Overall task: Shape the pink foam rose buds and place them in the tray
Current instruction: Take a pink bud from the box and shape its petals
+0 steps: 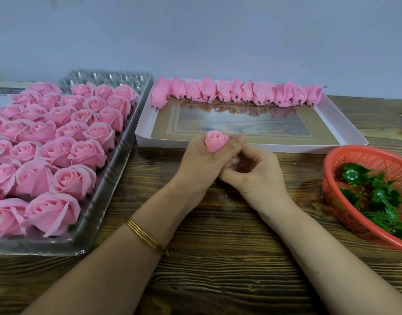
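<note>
Bud [216, 142] in your left hand [202, 164], at frame centre.
Your left fingers wrap its base, so only the tight pink spiral top shows above your fist, just in front of the near rim of the white tray [286, 148]. Your right hand [256, 173] curls against the left from below; whether it pinches anything cannot be told. Along the tray's far wall lies a row of buds [236, 92], stubs toward you. At left, a clear tray [109, 78] holds open roses [59, 151]. At lower right, a red basket [363, 150] holds green calyxes [381, 196].
</note>
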Tool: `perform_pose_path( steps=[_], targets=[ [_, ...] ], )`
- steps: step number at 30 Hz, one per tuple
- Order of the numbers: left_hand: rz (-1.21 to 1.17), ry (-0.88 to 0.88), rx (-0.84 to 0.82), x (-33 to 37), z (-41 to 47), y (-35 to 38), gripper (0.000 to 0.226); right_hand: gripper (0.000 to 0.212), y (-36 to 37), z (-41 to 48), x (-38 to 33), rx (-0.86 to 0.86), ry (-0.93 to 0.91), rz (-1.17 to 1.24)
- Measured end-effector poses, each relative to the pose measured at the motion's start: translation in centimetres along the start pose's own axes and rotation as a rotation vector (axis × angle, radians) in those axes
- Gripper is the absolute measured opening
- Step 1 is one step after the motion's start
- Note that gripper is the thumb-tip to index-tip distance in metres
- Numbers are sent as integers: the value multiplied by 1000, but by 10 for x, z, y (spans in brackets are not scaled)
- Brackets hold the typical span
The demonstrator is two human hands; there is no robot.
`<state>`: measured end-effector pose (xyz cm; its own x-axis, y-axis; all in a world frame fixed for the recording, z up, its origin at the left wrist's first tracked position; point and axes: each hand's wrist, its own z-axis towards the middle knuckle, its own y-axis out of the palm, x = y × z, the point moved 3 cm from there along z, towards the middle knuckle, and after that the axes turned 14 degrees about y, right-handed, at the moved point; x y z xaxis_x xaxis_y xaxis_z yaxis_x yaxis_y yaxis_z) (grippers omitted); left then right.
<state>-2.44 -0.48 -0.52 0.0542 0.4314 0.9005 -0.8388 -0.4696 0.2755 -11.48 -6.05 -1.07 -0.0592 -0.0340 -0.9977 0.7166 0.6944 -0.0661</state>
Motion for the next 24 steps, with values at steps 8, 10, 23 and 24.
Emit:
perform_pose_path(
  steps=[8, 10, 23, 24],
  targets=[
    [-26, -63, -9, 4, 1, 0, 37, 31, 1, -2, -3, -103, 85, 61],
    [-34, -61, 0, 4, 0, 0, 31, 30, 2, -2, -4, -93, 74, 40],
    [-33, -74, -23, -4, 3, -5, 28, 34, 2, -5, -7, -30, 40, 71],
    [-41, -80, -31, -4, 3, -6, 27, 33, 2, -5, -7, -41, 57, 88]
  ],
)
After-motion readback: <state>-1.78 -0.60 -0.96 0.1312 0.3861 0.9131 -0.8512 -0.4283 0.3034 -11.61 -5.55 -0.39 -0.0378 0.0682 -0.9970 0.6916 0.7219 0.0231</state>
